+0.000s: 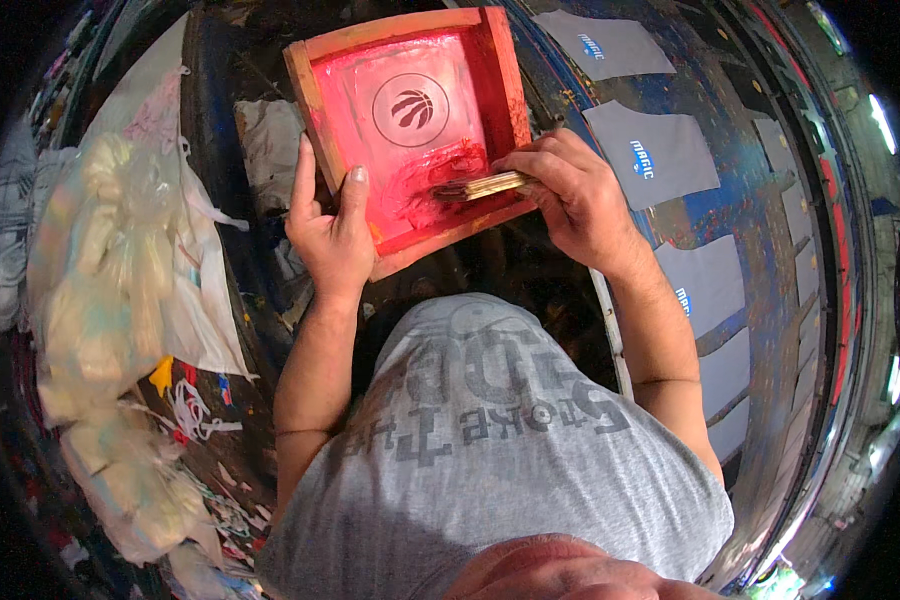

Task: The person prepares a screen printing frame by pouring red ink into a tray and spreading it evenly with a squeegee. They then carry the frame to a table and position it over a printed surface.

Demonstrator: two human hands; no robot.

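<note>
Held out before the grey shirt (540,475): wooden frame (393,33), smeared inside with red ink (408,198), round dark emblem (410,110) on the mesh. Left hand (332,235) clamped on the frame's left edge, near the lower corner. Right hand (575,195) closed around the end of a flat layered tool (485,186), far end at the ink. To the right, grey fabric pieces (660,150) on a paint-spotted desk (748,185); to the left, yellowish plastic bag (110,270).

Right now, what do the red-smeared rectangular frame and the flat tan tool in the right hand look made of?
Red-smeared rectangular frame: probably wood, matte; tan shows along its top. Flat tan tool in the right hand: perhaps layered wood or card, stained; its edge is striped.
</note>
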